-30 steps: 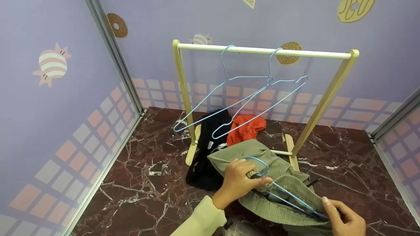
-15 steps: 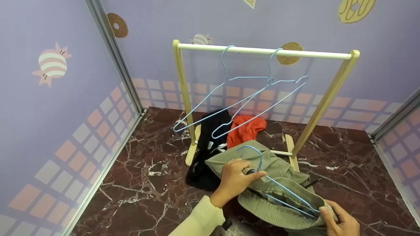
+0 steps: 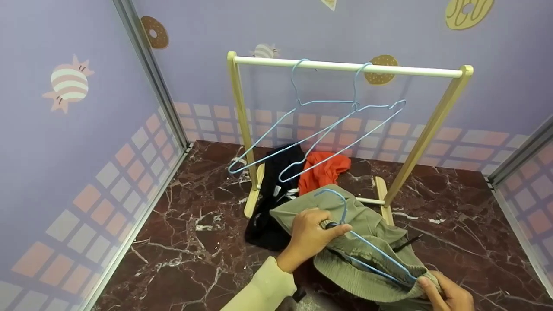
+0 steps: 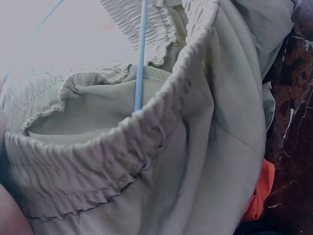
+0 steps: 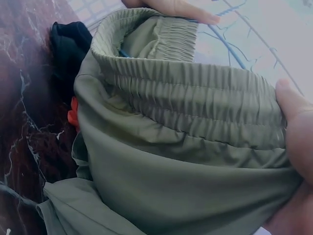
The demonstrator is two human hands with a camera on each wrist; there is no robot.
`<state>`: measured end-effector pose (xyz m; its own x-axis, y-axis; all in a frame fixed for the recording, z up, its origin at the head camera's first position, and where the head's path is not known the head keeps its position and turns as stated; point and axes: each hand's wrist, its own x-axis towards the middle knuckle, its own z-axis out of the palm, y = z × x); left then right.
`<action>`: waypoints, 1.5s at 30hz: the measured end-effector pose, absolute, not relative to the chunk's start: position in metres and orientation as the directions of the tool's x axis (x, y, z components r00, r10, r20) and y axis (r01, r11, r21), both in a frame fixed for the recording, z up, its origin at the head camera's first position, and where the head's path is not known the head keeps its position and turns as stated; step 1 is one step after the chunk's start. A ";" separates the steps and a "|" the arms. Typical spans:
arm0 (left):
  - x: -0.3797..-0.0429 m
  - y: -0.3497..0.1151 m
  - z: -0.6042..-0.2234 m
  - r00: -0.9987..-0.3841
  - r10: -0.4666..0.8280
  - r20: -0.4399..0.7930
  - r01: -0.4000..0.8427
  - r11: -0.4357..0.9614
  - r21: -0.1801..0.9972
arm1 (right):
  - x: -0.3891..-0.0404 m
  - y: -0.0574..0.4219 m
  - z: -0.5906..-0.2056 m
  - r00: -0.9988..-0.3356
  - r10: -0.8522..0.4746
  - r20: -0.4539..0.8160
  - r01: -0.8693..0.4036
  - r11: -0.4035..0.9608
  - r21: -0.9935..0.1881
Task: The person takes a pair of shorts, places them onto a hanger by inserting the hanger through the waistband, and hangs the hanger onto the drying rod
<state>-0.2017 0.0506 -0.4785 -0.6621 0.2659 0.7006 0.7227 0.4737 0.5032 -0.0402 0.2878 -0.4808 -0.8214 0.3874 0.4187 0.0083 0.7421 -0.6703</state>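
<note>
Olive-green trousers [image 3: 363,276] with a gathered elastic waistband lie bunched in front of the rack, waist opening towards me. Inside that opening sits a blue wire hanger [image 3: 376,248], its hook standing up above the band. My left hand [image 3: 309,233] grips the left side of the waistband, thumb close to the hanger's neck. On the right, my right hand [image 3: 447,291] pinches the waistband around the hanger's right end. In the right wrist view the stretched waistband [image 5: 195,93] runs between both hands. Folds of cloth hide the hanger's left end.
Behind the trousers stands a rack with a white rail [image 3: 328,65] and wooden legs. Two blue hangers [image 3: 276,144] hang from it without clothes. A black garment [image 3: 268,229] and a red garment [image 3: 324,170] lie on the marble floor [image 3: 185,242] beneath.
The hanger's hook has risen clear above my left hand. My right hand has moved slightly left and down and now holds the waistband over the hanger's end. The rack has stayed still.
</note>
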 end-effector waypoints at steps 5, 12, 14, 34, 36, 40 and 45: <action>-0.200 0.050 -0.477 -0.651 0.277 0.707 0.732 0.478 0.486 | -0.046 0.283 -0.479 -0.811 0.335 0.479 -0.035 0.790 -0.612; -0.200 0.050 -0.476 -0.646 0.283 0.709 0.734 0.484 0.477 | -0.049 0.277 -0.473 -0.828 0.251 0.501 -0.067 0.843 -0.534; -0.200 0.050 -0.475 -0.649 0.277 0.708 0.731 0.484 0.481 | -0.048 0.275 -0.472 -0.831 0.236 0.503 -0.071 0.852 -0.518; -0.202 0.045 -0.479 -0.645 0.272 0.714 0.733 0.483 0.479 | -0.049 0.273 -0.471 -0.743 0.265 0.614 -0.096 0.866 -0.491; -0.204 0.043 -0.479 -0.638 0.265 0.723 0.736 0.487 0.470 | -0.048 0.276 -0.473 -0.732 0.266 0.627 -0.116 0.858 -0.501; -0.206 0.038 -0.478 -0.637 0.258 0.727 0.736 0.483 0.474 | -0.046 0.280 -0.472 -0.742 0.291 0.604 -0.099 0.843 -0.528; -0.207 0.034 -0.477 -0.653 0.255 0.713 0.722 0.493 0.484 | -0.045 0.282 -0.474 -0.749 0.317 0.581 -0.077 0.831 -0.551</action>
